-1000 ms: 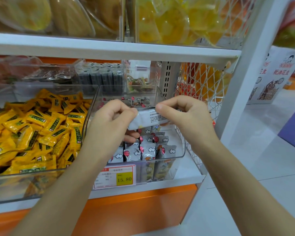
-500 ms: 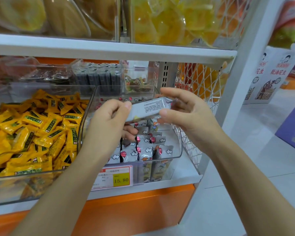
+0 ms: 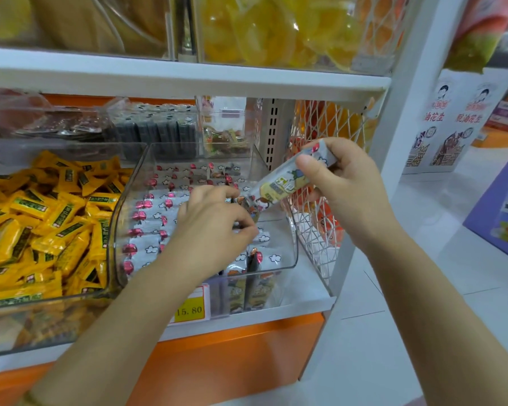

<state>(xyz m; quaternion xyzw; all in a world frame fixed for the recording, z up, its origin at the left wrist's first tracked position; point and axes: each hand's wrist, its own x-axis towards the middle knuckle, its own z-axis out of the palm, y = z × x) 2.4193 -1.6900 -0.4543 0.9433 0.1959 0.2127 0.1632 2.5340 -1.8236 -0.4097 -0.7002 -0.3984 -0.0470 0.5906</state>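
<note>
Item: white-and-yellow oblong foil snack packet, right of centre, pinched in right hand above clear plastic bin; left hand curled among stocked rows, grip indiscernible; placement judged pending.

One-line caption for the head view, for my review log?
Right hand grips a snack packet above the clear bin while the left hand reaches among the packets inside it.
</note>
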